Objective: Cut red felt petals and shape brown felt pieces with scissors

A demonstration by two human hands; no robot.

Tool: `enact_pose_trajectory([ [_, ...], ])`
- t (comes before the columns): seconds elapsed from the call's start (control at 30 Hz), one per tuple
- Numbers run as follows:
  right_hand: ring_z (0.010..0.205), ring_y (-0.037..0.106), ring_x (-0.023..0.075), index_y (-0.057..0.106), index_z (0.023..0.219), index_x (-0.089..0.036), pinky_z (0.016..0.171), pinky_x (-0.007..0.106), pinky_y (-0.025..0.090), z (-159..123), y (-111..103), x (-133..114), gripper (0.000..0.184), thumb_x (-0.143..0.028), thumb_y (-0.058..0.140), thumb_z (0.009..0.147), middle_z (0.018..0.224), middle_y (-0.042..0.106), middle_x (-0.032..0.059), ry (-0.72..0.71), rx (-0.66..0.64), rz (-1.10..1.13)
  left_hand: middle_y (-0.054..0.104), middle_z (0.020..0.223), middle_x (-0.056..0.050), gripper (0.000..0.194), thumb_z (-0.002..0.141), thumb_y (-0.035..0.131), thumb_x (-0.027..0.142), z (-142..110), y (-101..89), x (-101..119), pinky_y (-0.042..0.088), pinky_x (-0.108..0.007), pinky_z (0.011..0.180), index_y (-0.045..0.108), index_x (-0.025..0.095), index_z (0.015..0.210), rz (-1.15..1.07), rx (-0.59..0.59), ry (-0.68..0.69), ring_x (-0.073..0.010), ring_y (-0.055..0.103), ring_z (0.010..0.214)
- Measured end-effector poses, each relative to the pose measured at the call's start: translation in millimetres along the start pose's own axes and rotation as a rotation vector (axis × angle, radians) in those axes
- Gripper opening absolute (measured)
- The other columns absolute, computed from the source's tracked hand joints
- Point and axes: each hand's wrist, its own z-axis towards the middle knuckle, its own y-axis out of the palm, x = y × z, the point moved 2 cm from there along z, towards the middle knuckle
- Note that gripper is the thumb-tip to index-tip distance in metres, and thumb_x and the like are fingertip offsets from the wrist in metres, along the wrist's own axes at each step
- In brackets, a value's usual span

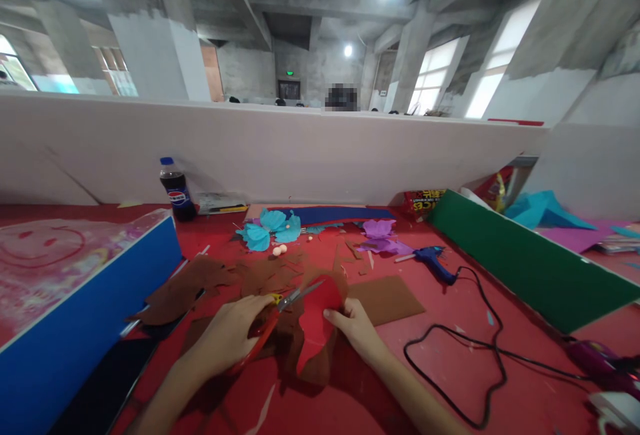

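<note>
My left hand (233,328) is closed around the orange-red handles of a pair of scissors (295,297); their blades stand slightly apart, pointing right. My right hand (359,329) pinches a thin brown sheet (325,365) between thumb and fingers, beside the blades. A bright red curved shape (319,311) shows within the brown sheet; whether it is a red piece or an opening, I cannot tell. Under and behind my hands lie brown scraps (267,276). A flat brown sheet (387,298) rests to the right, and a larger cut brown piece (183,288) to the left.
Blue paper petals (273,228), purple petals (380,235) and small pale balls (280,249) lie farther back. A blue glue gun (437,263) with a looping black cord (495,348) sits right. A cola bottle (177,191) stands back left. Blue (100,288) and green (530,255) dividers flank the red table.
</note>
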Motion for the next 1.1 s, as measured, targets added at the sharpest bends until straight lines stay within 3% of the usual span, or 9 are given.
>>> enact_pose_trajectory([
  [0.4,0.054,0.047,0.0112,0.058,0.066,-0.012,0.053,0.022,0.036,-0.8,4.5,-2.3,0.021,-0.032,0.056,0.069,0.059,0.055,-0.0002,0.018,-0.109,-0.067,0.057,0.115,-0.003,0.047,0.068,0.047,0.015,0.4,3.8,-3.3,0.039,-0.029,0.087,0.051,0.025,0.113,0.003,-0.010,0.006,-0.0187,0.052,0.103],
  [0.9,0.053,0.045,0.0102,0.057,0.066,-0.011,0.053,0.021,0.036,-0.5,1.6,-3.6,0.016,-0.026,0.055,0.069,0.059,0.053,-0.0009,0.042,-0.131,-0.039,0.065,0.094,-0.004,0.033,0.070,0.048,0.020,-1.4,-5.8,6.1,0.042,-0.024,0.071,0.060,0.025,0.100,0.035,-0.043,-0.009,-0.0181,0.059,0.084],
  [1.1,0.052,0.043,0.0088,0.055,0.064,-0.011,0.051,0.020,0.034,1.1,-1.2,-0.2,0.012,-0.023,0.052,0.068,0.058,0.050,-0.0020,0.024,-0.153,-0.091,0.059,0.112,-0.003,0.042,0.071,0.053,0.031,-0.7,-4.4,3.2,0.041,-0.026,0.083,0.052,0.027,0.113,-0.002,-0.007,0.007,-0.0191,0.055,0.099],
])
